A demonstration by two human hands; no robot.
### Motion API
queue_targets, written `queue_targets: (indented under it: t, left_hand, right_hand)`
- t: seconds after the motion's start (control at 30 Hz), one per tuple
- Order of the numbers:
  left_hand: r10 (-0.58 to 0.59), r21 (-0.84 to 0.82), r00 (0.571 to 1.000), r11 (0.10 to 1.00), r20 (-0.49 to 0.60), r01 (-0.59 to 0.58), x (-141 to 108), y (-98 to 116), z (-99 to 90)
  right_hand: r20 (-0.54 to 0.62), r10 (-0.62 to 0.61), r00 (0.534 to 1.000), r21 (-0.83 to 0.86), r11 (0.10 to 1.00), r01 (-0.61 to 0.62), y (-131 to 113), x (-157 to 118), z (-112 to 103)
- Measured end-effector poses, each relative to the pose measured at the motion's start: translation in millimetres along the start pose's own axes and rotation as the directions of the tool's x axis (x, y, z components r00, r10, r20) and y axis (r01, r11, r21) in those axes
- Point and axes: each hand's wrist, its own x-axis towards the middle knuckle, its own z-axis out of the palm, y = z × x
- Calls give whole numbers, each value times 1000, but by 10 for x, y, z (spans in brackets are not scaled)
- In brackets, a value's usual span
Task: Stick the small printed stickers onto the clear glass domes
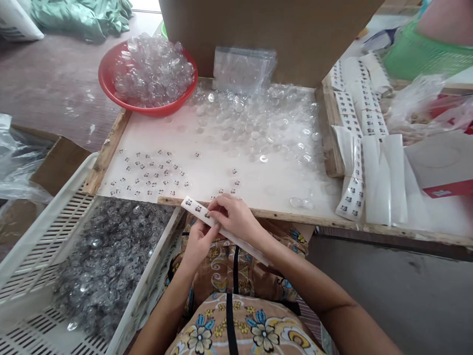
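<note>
A small workshop for handwork: beyond the fingers (223,203), a wood-edged worktable (158,135) strewn with clear discs (254,128) and a heaped red basin (106,86); left of them, a loaded white crate (40,256); right, bundled sticker strips (370,116).

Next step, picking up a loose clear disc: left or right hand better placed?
Right, most likely. The right hand lies nearer the loose clear discs. The left hand sits lower and farther from them, its thumb pressed on the panda strip, so it could probably hold that alone.
</note>
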Motion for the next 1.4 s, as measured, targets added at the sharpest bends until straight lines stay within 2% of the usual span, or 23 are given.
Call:
queue_targets:
  t: [0.13,0.23,0.33,0.47,0.53,0.6,0.7,0.9,1.07,1.23,1.3,1.4]
  left_hand:
    - [17,11,1000,1000,0,-17,-8,8,14]
    - [40,21,999,999,-2,-40,-18,21,5]
    - [12,25,1000,1000,-11,-12,-30,39,-4]
    - [1,26,999,1000,-46,0,-39,38,1]
    - [-3,23,999,1000,-45,4,-40,25,8]
    - [-1,23,999,1000,-41,2,-40,13,11]
    - [-4,32,999,999,-40,5,-36,3,-5]
    - [-11,45,1000,999,-21,12,-7,-23,-74]
    - [-10,43,999,999,-34,12,-16,-1,-32]
    - [-6,46,1000,999,-12,7,-58,28,7]
    - [4,49,1000,999,-5,-4,-68,15,0]
    - [8,54,1000,999,5,-8,-65,-17,-2]
  right_hand:
    - [-72,-104,992,-90,991,98,-46,-101,113]
    - [-86,-126,988,11,992,127,-39,-98,36]
    - [-197,3,980,143,989,26,158,33,-275]
    - [-414,218,884,131,975,-179,671,250,-787]
    - [-419,280,864,83,959,-271,885,303,-942]
    - [-379,315,870,35,945,-326,1005,320,-1003]
    - [-342,341,876,-29,928,-372,1035,330,-988]
    - [-366,333,869,-147,901,-408,992,375,-896]
    - [-435,191,880,-271,904,-331,1005,368,-780]
    - [-430,191,882,-258,911,-323,974,375,-729]
    - [-450,134,883,-281,917,-283,890,352,-696]
    - [-444,25,895,-265,951,-158,635,253,-552]
